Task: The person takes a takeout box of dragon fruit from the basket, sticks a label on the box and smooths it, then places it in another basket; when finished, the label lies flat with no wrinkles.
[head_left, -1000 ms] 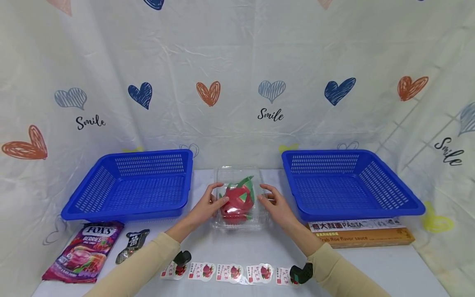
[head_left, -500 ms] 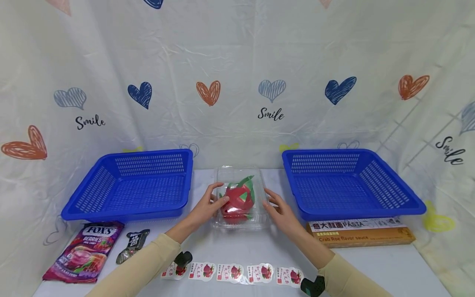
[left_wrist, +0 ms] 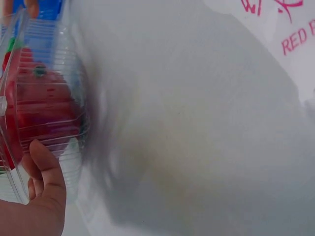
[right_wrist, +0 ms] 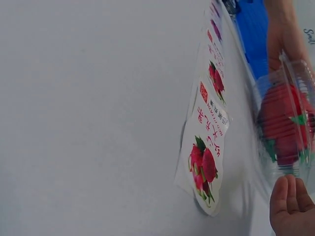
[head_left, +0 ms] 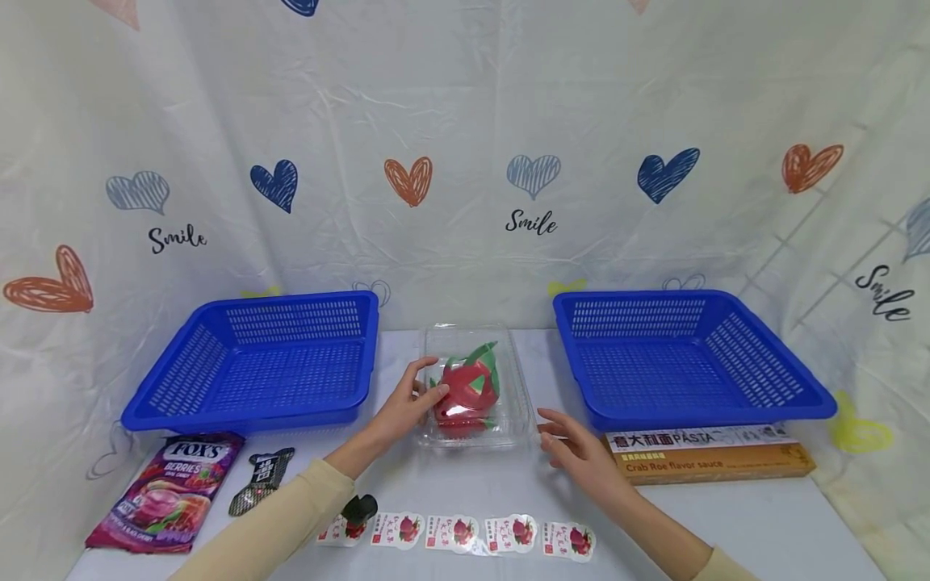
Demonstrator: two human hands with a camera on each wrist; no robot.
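A clear plastic clamshell box (head_left: pixel 514 420) with its lid down stands at the middle of the table. Inside it lies a red dragon fruit (head_left: pixel 468 391) with green scales. My left hand (head_left: pixel 403 407) holds the box's left side, thumb over the top edge and fingers along the wall. To the right of the box, apart from it, my right hand (head_left: pixel 581 456) hovers with loosely bent fingers and nothing in them. In front lies a strip of dragon fruit stickers (head_left: pixel 452 532), seen close in the right wrist view, where the nearest sticker (right_wrist: pixel 204 152) lifts at its edge.
Blue plastic baskets stand at the back, a left one (head_left: pixel 247 424) and a right one (head_left: pixel 712 418). A purple candy bag (head_left: pixel 167 496) and a small black packet (head_left: pixel 263 480) lie at front left. A pasta box (head_left: pixel 715 466) sits before the right basket.
My right hand has let go of the box's right side and moved right and toward me. The left hand and the box have stayed in place.
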